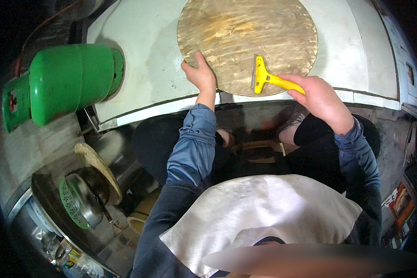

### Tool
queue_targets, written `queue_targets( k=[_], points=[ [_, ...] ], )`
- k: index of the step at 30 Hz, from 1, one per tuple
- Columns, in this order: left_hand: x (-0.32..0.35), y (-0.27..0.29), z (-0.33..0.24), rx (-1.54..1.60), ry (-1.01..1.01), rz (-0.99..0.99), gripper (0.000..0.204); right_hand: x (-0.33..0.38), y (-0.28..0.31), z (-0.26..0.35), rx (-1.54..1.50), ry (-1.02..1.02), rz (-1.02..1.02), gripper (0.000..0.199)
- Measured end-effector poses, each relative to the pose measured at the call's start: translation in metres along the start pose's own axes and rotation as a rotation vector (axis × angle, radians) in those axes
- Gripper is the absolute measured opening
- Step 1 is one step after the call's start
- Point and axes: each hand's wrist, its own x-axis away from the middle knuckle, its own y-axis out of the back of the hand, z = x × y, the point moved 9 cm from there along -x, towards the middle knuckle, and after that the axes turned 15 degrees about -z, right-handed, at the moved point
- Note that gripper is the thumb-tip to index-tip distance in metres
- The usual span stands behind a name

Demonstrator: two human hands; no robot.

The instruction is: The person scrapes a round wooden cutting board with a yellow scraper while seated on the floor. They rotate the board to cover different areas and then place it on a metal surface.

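A round wooden board (245,32), its surface streaked pale and brown, lies on a white table (148,60) and reaches its near edge. My left hand (201,75) grips the board's left rim, the thumb on top and the other fingers partly hidden at the edge. In my right hand (322,99) is a yellow scraper (282,82), held by its handle. Its wide head with a metal blade points left, over the near part of the board. Whether the blade touches the wood I cannot tell.
A green gas cylinder (67,81) lies on its side at the table's left. Lower left are a metal pan (85,199), a green colander (69,201) and a round wooden lid-like disc (99,169). Bottles and jars (72,259) crowd the lower left corner. My knees are below the table edge.
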Motion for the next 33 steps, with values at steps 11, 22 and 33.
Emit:
queue_targets(
  k=[11,22,33],
  points=[
    [-0.002,-0.003,0.004,0.02,-0.043,-0.031,0.045,0.001,-0.007,-0.006,-0.11,0.067,-0.023,0.041],
    [0.0,0.0,-0.002,-0.007,-0.022,-0.016,0.043,-0.005,-0.009,-0.003,-0.051,0.094,-0.011,0.042],
    [-0.002,-0.002,-0.001,0.022,-0.034,-0.008,0.045,-0.006,0.006,-0.003,-0.006,0.02,0.03,0.041]
  ],
)
